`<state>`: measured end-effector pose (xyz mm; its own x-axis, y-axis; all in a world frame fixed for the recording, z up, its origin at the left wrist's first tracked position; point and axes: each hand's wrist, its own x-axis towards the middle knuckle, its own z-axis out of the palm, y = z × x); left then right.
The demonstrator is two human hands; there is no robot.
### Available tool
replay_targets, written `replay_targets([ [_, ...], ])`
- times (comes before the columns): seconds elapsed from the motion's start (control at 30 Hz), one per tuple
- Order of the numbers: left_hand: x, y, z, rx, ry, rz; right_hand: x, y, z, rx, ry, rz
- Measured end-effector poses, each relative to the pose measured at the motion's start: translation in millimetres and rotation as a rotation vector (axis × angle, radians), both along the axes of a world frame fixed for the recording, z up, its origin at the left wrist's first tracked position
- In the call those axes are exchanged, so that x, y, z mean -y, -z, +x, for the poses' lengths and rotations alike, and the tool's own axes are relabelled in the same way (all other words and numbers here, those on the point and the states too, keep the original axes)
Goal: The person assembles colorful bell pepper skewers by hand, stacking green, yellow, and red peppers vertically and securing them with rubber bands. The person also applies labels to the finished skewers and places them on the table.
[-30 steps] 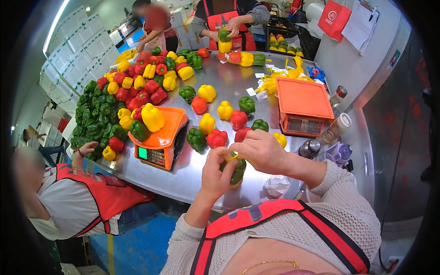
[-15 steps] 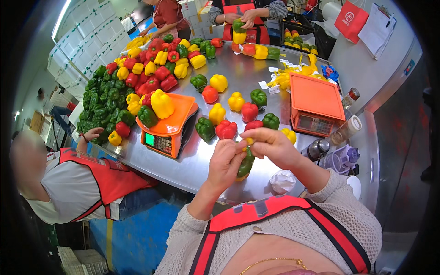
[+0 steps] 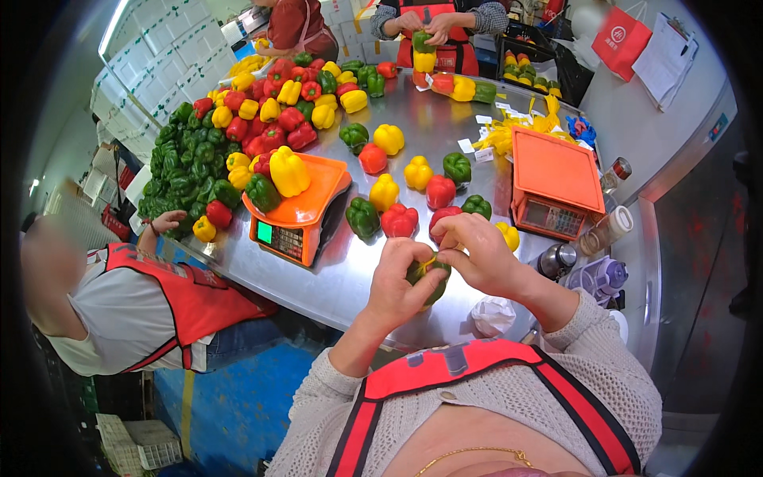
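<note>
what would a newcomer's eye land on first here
Probably the heap of red, yellow and green peppers on the left of the table. Next come the orange scale beside the heap and a second orange scale near the bottles. Nearest, the left hand and right hand meet at a yellow strip on a green pepper.

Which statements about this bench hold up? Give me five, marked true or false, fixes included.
1. The left hand and right hand meet at a yellow strip on a green pepper. True.
2. The crumpled white item lies left of that pepper. False: it lies to its right.
3. A large yellow pepper rests on the left-hand scale. True.
4. The right-hand scale is blue. False: it is orange.
5. The heap of loose green peppers is at the table's left side. True.
</note>
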<state>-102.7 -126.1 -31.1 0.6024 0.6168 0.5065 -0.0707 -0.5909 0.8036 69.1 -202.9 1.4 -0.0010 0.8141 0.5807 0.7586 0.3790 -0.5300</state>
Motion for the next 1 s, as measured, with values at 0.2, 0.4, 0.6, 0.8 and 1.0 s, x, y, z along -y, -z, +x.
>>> replay_targets([
  [0.2,-10.8,3.2,-5.3,0.047,0.018,0.244,-16.9,-4.1,-2.1,-0.848,-0.224,-0.508],
  [0.4,-17.7,27.8,-2.2,0.139,0.046,0.331,-2.7,14.5,0.8,-0.824,-0.100,-0.536],
  [0.6,-7.4,30.8,-13.6,0.142,-0.210,0.138,0.1,29.5,-29.2,-0.344,-0.094,-0.202],
  [0.8,-9.9,27.8,-13.3,0.131,-0.154,0.050,-24.2,20.7,-23.9,0.113,-0.100,0.115],
  [1.0,-11.9,26.2,-12.8,0.143,-0.091,0.132,-16.6,23.2,-14.9,-0.230,-0.086,-0.136],
])
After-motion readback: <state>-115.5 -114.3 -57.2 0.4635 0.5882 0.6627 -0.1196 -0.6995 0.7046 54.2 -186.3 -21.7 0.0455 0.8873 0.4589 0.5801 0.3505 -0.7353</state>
